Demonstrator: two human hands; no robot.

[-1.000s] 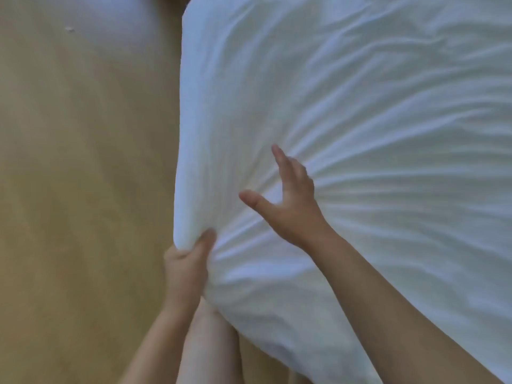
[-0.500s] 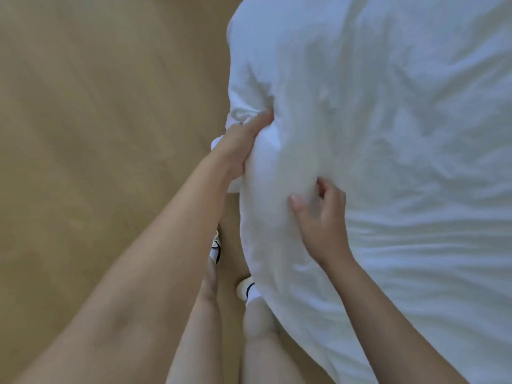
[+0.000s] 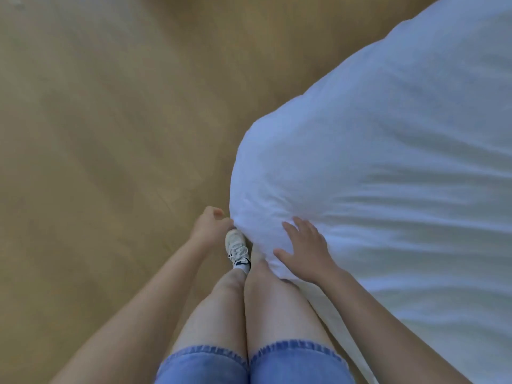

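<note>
While the left hand (image 3: pixel 211 226) grips its corner, the sheet (image 3: pixel 388 189) runs up-right.

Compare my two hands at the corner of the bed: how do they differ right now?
The left hand is curled like a fist, while the right hand lies flat with its fingers spread. The left hand sits at the side edge of the white sheet, over the wooden floor, and seems to grip it. The right hand presses on top of the sheet. Both touch the same corner of the sheet.
</note>
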